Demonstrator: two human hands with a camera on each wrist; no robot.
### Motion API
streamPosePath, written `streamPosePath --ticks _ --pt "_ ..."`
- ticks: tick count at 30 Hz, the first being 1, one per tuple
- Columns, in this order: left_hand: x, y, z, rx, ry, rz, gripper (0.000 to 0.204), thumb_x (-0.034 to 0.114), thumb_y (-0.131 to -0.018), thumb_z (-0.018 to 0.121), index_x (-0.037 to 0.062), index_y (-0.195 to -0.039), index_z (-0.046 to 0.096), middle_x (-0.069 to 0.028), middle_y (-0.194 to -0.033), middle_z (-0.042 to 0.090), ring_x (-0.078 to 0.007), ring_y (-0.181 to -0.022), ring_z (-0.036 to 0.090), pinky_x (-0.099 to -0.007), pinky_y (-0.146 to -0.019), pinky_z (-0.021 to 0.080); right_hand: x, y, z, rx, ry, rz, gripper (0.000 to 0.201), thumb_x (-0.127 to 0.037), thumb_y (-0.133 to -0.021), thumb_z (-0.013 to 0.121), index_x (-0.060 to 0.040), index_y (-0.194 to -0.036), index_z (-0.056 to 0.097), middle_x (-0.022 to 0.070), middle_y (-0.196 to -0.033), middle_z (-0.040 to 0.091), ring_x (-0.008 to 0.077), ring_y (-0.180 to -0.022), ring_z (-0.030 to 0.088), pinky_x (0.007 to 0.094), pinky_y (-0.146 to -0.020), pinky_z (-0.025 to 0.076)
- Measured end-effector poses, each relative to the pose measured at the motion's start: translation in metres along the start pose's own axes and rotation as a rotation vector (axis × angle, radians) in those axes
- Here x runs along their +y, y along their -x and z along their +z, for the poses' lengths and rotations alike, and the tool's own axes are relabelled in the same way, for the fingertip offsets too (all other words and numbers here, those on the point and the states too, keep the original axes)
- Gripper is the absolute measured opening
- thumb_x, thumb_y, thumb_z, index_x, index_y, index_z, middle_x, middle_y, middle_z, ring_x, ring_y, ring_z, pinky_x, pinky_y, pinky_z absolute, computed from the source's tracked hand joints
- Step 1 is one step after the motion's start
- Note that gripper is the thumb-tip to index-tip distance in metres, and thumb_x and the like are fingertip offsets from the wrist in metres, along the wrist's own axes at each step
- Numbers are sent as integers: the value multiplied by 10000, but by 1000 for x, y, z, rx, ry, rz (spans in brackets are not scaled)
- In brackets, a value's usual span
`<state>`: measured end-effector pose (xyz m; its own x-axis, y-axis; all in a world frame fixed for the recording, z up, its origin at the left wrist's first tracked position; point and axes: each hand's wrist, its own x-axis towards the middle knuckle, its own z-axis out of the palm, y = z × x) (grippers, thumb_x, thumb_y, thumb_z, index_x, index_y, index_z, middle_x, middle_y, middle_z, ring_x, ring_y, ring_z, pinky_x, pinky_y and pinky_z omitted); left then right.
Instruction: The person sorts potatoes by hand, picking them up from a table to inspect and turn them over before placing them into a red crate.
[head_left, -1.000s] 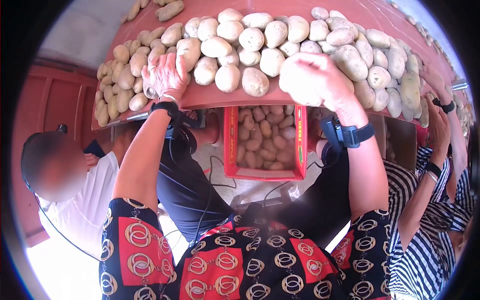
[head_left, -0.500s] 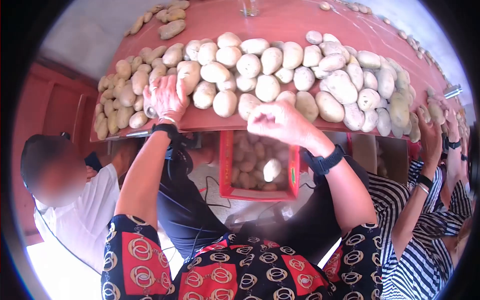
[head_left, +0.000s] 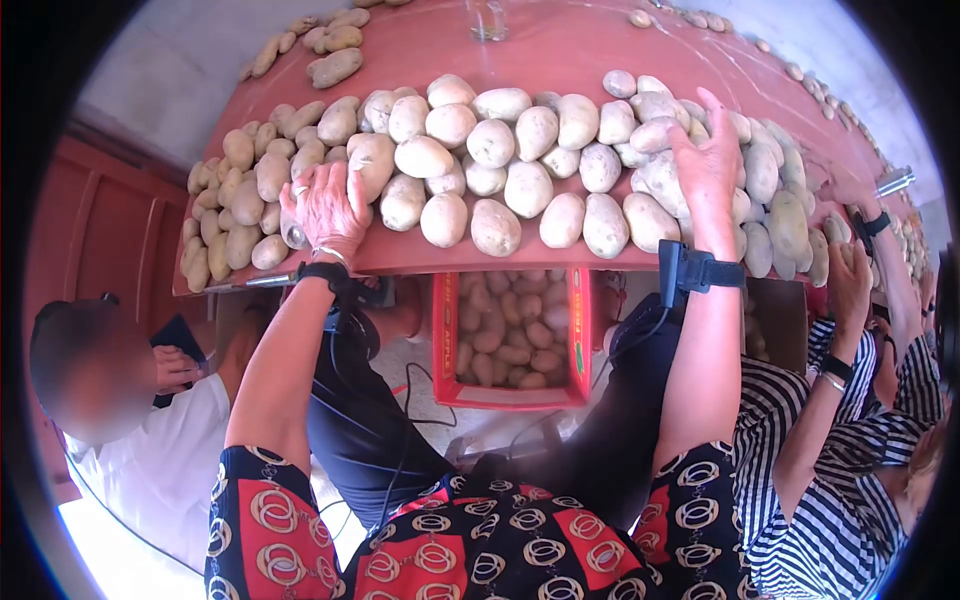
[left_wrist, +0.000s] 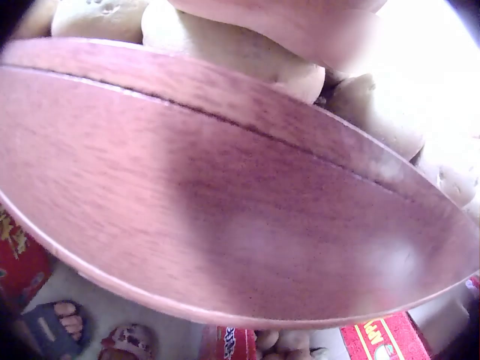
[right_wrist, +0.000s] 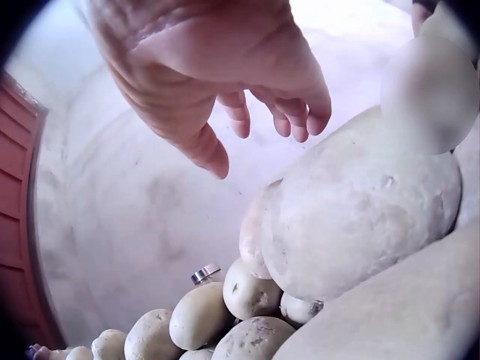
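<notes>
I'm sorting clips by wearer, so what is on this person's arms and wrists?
Short black sleeves printed with red blocks and gold linked rings. The left hand has a black wrist strap and a thin pale bracelet. The right hand has a dark wristband with a boxy device and a thin cable.

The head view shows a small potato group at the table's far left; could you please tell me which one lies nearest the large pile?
The oblong potato at the group's near end; the others lie farther from the large pile.
</notes>
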<state>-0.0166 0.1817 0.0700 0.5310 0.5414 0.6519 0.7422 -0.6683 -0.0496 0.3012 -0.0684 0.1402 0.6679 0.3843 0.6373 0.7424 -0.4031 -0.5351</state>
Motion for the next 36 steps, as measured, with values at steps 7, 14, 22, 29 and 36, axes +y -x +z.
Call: streamPosePath --ticks 7,14,22,29,36 --pt "1 -1 -4 18 2 21 245 335 -868 461 136 -868 604 -31 -950 622 -257 -1060 501 -537 -946 257 14 5 26 -297 -14 8 540 -175 -744 718 -93 -1245 535 181 -1251 523 331 -1155 518 399 -990 403" --pt "2 -1 -4 -33 -30 4 245 332 -867 448 139 -891 597 -32 -945 606 -237 -1070 500 -538 -954 243 -18 12 22 -327 264 136 511 -182 -710 730 -121 -1191 567 163 -1256 456 337 -1114 526 450 -923 439" --pt "1 0 -5 -17 -1 -10 249 346 -858 463 133 -867 593 -51 -952 620 -258 -1070 508 -533 -964 250 11 -19 -3 -72 -1388 538 494 -307 -832 653 -36 -1218 505 189 -1158 548 327 -1056 548 423 -827 485" --pt "1 0 -4 -14 14 -9 241 344 -863 464 137 -858 588 -49 -960 616 -261 -1076 494 -525 -959 253 47 -14 -28 24 -2175 767 386 -212 -909 559 47 -1171 443 307 -1243 413 438 -1129 473 499 -817 505" --pt "0 -1 -6 -96 -56 3 270 339 -894 413 154 -935 605 -37 -963 624 -271 -1053 515 -542 -942 257 1 8 -31 -632 -1742 521 422 -229 -932 517 54 -1241 460 185 -1114 527 201 -849 542 185 -555 439"
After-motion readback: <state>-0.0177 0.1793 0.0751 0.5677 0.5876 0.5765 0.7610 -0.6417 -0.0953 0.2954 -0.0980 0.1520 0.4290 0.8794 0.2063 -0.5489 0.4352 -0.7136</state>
